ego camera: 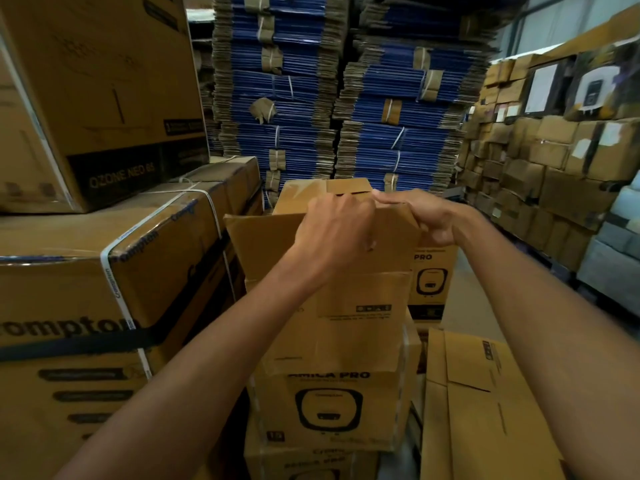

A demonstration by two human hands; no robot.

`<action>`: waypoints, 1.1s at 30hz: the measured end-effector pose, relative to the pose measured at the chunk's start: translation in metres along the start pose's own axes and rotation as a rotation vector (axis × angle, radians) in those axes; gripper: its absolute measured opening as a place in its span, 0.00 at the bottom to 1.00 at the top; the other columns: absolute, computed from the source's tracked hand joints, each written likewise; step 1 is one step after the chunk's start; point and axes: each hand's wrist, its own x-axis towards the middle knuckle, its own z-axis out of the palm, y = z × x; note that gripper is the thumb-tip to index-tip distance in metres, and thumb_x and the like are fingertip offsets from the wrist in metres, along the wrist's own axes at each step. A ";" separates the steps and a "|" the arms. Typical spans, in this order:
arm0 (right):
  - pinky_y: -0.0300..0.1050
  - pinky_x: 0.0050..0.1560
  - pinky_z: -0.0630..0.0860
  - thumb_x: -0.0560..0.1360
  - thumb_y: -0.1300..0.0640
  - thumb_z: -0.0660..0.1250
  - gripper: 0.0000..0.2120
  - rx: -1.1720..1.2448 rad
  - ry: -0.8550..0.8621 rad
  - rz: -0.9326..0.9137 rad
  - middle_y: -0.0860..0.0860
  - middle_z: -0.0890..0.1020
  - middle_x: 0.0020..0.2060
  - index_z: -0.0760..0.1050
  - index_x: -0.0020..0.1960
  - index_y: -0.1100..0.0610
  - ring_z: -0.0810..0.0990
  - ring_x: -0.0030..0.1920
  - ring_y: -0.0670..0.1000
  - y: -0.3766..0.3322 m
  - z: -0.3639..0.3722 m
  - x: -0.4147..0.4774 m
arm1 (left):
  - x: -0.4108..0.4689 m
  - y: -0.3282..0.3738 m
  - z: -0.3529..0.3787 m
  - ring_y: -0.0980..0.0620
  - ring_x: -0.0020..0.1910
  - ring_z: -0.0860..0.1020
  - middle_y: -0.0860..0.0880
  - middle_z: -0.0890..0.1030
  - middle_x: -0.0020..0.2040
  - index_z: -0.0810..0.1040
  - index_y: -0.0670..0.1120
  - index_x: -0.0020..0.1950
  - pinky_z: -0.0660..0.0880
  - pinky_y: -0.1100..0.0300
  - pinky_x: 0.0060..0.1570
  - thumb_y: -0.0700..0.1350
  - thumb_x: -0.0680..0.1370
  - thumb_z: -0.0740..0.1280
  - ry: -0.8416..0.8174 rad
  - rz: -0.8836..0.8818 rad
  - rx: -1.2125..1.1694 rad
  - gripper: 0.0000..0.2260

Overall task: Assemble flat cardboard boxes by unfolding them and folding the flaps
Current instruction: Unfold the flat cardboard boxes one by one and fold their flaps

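Warehouse or packing store: tall stacks of bundled flat blue cartons (277, 98) at the back, strapped printed boxes (114, 271) piled left, a wall of taped brown boxes (540, 174) right.

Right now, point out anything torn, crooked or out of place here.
The brown paper band on one bundle in the left blue carton stack is torn and ragged; other bands sit flat. Small cartons at right look dented, uneven. The box held by left hand and right hand looks sound.

strapped cartons (114, 271) crowd left; flat cardboard (485, 403) lies right; bare floor strip (474, 299) beyond stays passable.
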 end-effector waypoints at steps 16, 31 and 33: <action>0.56 0.67 0.62 0.71 0.34 0.71 0.32 -1.171 0.251 -0.276 0.47 0.77 0.64 0.70 0.71 0.45 0.69 0.68 0.53 0.078 0.085 -0.008 | -0.037 -0.055 0.064 0.50 0.56 0.77 0.49 0.81 0.56 0.81 0.47 0.60 0.72 0.54 0.57 0.51 0.85 0.62 -0.434 -0.003 -0.541 0.12; 0.56 0.66 0.61 0.76 0.39 0.68 0.19 -1.211 0.559 -0.420 0.46 0.83 0.58 0.74 0.63 0.46 0.75 0.61 0.52 0.116 0.083 -0.002 | -0.020 -0.090 0.055 0.44 0.67 0.72 0.44 0.83 0.58 0.85 0.45 0.54 0.57 0.42 0.75 0.48 0.81 0.67 0.173 -0.066 -0.003 0.10; 0.56 0.66 0.62 0.76 0.42 0.70 0.17 -1.218 0.588 -0.415 0.45 0.84 0.56 0.75 0.62 0.46 0.75 0.59 0.51 0.117 0.079 -0.002 | -0.027 -0.104 0.042 0.41 0.71 0.69 0.44 0.82 0.60 0.85 0.45 0.56 0.50 0.38 0.77 0.45 0.77 0.71 0.067 -0.194 0.151 0.09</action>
